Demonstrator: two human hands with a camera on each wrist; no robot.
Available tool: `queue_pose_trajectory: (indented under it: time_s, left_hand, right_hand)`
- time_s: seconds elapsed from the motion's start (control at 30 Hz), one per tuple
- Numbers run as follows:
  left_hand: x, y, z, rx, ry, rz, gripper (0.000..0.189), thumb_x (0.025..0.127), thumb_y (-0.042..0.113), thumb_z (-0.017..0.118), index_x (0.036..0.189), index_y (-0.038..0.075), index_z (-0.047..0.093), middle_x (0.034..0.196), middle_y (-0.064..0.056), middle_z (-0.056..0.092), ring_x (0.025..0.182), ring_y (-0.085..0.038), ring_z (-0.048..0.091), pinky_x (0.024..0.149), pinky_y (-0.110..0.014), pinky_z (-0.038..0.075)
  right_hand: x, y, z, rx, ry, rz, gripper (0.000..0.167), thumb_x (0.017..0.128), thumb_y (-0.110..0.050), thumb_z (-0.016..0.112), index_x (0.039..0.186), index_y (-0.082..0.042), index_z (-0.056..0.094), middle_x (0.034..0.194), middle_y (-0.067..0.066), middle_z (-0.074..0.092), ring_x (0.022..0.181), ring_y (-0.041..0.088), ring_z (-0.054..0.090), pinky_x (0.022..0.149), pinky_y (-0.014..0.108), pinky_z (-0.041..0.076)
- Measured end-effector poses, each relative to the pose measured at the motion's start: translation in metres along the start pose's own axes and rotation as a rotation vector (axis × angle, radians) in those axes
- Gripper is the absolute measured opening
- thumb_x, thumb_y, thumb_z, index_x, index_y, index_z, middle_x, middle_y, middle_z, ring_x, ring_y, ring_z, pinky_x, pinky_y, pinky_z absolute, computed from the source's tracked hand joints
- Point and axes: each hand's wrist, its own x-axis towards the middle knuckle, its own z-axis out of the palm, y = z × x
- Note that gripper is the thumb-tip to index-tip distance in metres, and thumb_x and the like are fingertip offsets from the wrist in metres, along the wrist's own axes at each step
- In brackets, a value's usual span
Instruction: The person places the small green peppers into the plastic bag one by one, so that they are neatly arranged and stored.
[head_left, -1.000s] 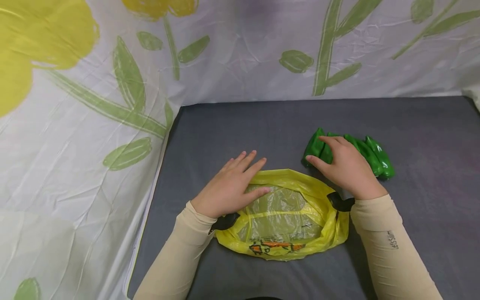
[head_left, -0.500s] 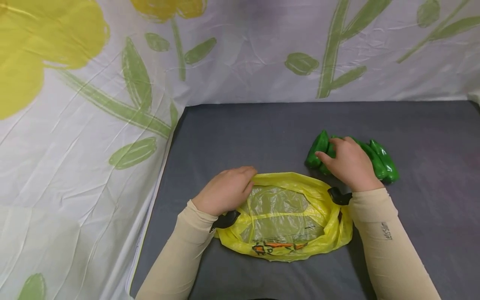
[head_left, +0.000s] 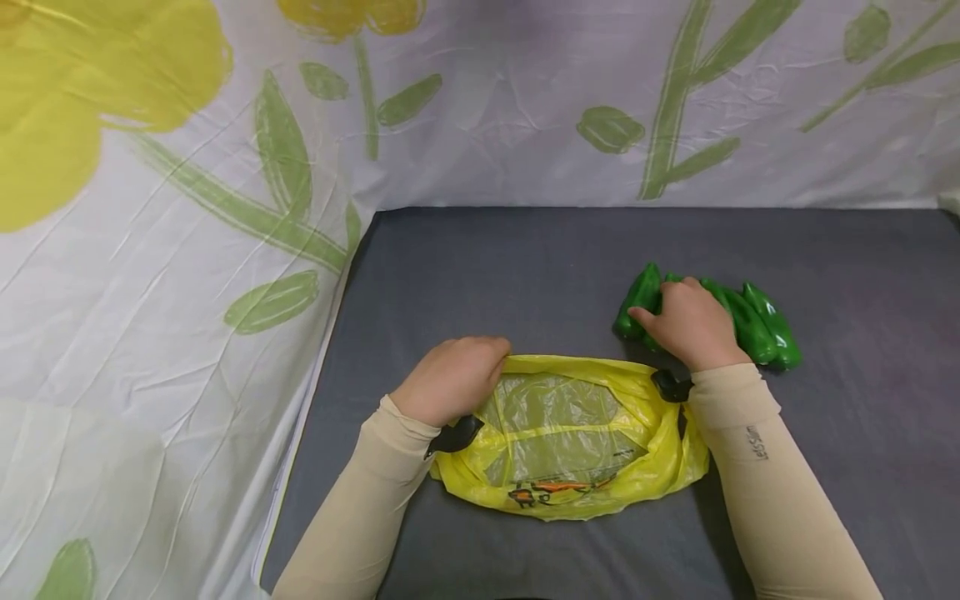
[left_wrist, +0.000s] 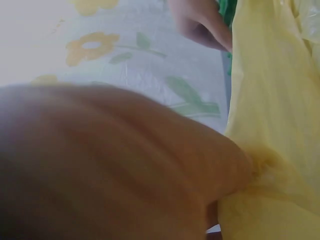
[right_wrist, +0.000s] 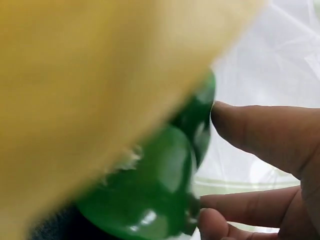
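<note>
A yellow plastic bag (head_left: 645, 492) lies spread with its mouth up, clear inside and printed on the near side. My left hand (head_left: 453, 379) pinches its far rim at the left; the bag's yellow film (left_wrist: 280, 100) fills the right of the left wrist view. Several shiny green peppers (head_left: 757, 329) lie in a row beyond the bag. Over the left part of that row is my right hand (head_left: 693, 325), thumb (right_wrist: 260, 125) and fingers at the peppers' sides. I cannot tell whether they close round one. Yellow film covers much of the right wrist view.
Dark grey cloth covers the table (head_left: 480, 275). White flower-printed sheeting (head_left: 487, 125) hangs behind it and along its left edge. Black cameras are strapped under both wrists, the right one (head_left: 671, 386) overlapping the bag's far right rim.
My left hand has gone from spread fingers over the bag to pinching its far rim, which now looks straighter. My right hand's fingers have bent down farther among the peppers.
</note>
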Motion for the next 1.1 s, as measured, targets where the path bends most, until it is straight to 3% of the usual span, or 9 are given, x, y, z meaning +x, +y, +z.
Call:
queue_pose_trajectory:
  time_s: [0.1, 0.27, 0.4, 0.53, 0.63, 0.83, 0.9, 1.1]
  left_hand:
    - [0.001, 0.0, 0.0, 0.006, 0.0, 0.007, 0.028, 0.112, 0.012, 0.048, 0.087, 0.016, 0.06, 0.069, 0.002, 0.052, 0.057, -0.013, 0.044, 0.055, -0.03, 0.043]
    - [0.001, 0.0, 0.0, 0.007, 0.012, 0.012, 0.029, 0.111, 0.011, 0.048, 0.086, 0.015, 0.06, 0.067, 0.001, 0.05, 0.057, -0.013, 0.044, 0.055, -0.03, 0.042]
    - [0.001, 0.0, 0.0, 0.009, 0.013, 0.018, 0.03, 0.112, 0.012, 0.048, 0.084, 0.016, 0.058, 0.067, 0.001, 0.05, 0.057, -0.014, 0.044, 0.055, -0.03, 0.042]
    - [0.001, 0.0, -0.001, 0.003, 0.009, 0.025, 0.03, 0.112, 0.013, 0.047, 0.087, 0.014, 0.063, 0.068, 0.001, 0.052, 0.057, -0.014, 0.045, 0.056, -0.031, 0.043]
    - [0.001, 0.0, -0.001, -0.006, 0.01, 0.029, 0.031, 0.113, 0.013, 0.047, 0.09, 0.012, 0.067, 0.068, 0.001, 0.052, 0.057, -0.014, 0.046, 0.056, -0.031, 0.043]
    - [0.001, 0.0, -0.001, -0.02, 0.008, 0.027, 0.03, 0.113, 0.014, 0.047, 0.093, 0.011, 0.069, 0.069, 0.002, 0.053, 0.058, -0.015, 0.048, 0.057, -0.032, 0.044]
    - [0.001, 0.0, -0.001, -0.022, 0.008, 0.026, 0.03, 0.113, 0.014, 0.047, 0.094, 0.011, 0.07, 0.069, 0.002, 0.053, 0.058, -0.015, 0.048, 0.057, -0.032, 0.045]
    - [0.0, -0.003, 0.001, -0.024, 0.012, 0.021, 0.03, 0.113, 0.013, 0.047, 0.094, 0.01, 0.07, 0.069, 0.001, 0.054, 0.058, -0.015, 0.049, 0.057, -0.032, 0.045]
  right_hand:
    - [0.003, 0.001, 0.003, -0.016, -0.006, -0.002, 0.05, 0.104, -0.044, 0.064, 0.092, 0.005, 0.067, 0.115, 0.036, 0.057, 0.09, 0.046, 0.061, 0.076, 0.059, 0.052]
    - [0.005, 0.001, 0.004, -0.025, -0.015, -0.015, 0.052, 0.104, -0.046, 0.064, 0.089, 0.004, 0.067, 0.111, 0.036, 0.06, 0.103, 0.05, 0.059, 0.085, 0.063, 0.051]
    - [0.005, -0.004, 0.004, -0.002, -0.013, -0.009, 0.047, 0.102, -0.044, 0.067, 0.087, 0.0, 0.063, 0.109, 0.032, 0.061, 0.104, 0.048, 0.059, 0.086, 0.062, 0.05]
    - [0.005, -0.01, 0.005, 0.009, -0.021, 0.007, 0.054, 0.101, -0.041, 0.07, 0.121, 0.01, 0.066, 0.127, 0.037, 0.058, 0.115, 0.053, 0.058, 0.092, 0.065, 0.049]
    - [0.006, -0.015, 0.006, 0.01, -0.036, 0.015, 0.074, 0.101, -0.039, 0.071, 0.148, 0.013, 0.048, 0.14, 0.038, 0.054, 0.123, 0.055, 0.055, 0.097, 0.067, 0.048]
    - [0.005, -0.02, 0.01, 0.001, -0.044, 0.001, 0.08, 0.098, -0.039, 0.074, 0.154, 0.008, 0.042, 0.127, 0.035, 0.065, 0.095, 0.049, 0.07, 0.076, 0.061, 0.057]
    - [0.006, -0.022, 0.01, 0.001, -0.044, -0.004, 0.08, 0.098, -0.038, 0.074, 0.155, 0.008, 0.042, 0.125, 0.035, 0.066, 0.092, 0.048, 0.07, 0.074, 0.06, 0.057]
    - [0.008, -0.022, 0.011, 0.083, -0.094, -0.011, 0.08, 0.099, -0.032, 0.072, 0.158, 0.008, 0.034, 0.136, 0.038, 0.058, 0.114, 0.054, 0.063, 0.092, 0.066, 0.052]
